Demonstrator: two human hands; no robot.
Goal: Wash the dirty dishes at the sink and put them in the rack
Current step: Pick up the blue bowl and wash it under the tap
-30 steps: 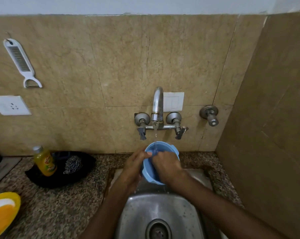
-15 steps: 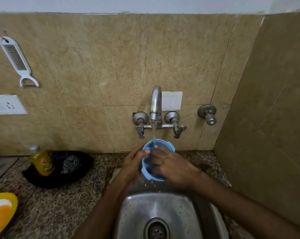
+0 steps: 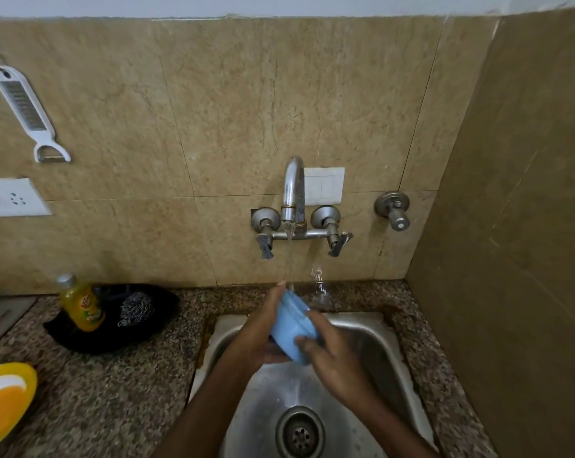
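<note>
1. Bowl (image 3: 291, 325), blue plastic: held up over the sink (image 3: 372, 342), just under the tap (image 3: 294, 193), tipped on its side, mouth turned toward the wall, outer wall facing the camera.
2. Grip: left hand (image 3: 263, 328) wrapped round the left side, fingertips up at the rim; right hand (image 3: 332, 355) curled on the lower right wall, thumb across the blue. Both holding the bowl, nothing else.
3. Water stream (image 3: 290, 259) running, landing at the upper rim; spray thrown off to the right.
4. Step in hand, by judgement: rinsing. Best done by turning the bowl slowly under the stream to flush inside and outside alike, rubbing over any clinging film, and lowering deeper into the basin to cut splash.
5. Wet plastic, likely slippery: keep one hand firm during any shift of the other.
6. Left on the bench (image 3: 114, 391): soap bottle (image 3: 81, 305), steel scrubber (image 3: 134, 307), yellow plate (image 3: 2, 401). Rack not in view.
</note>
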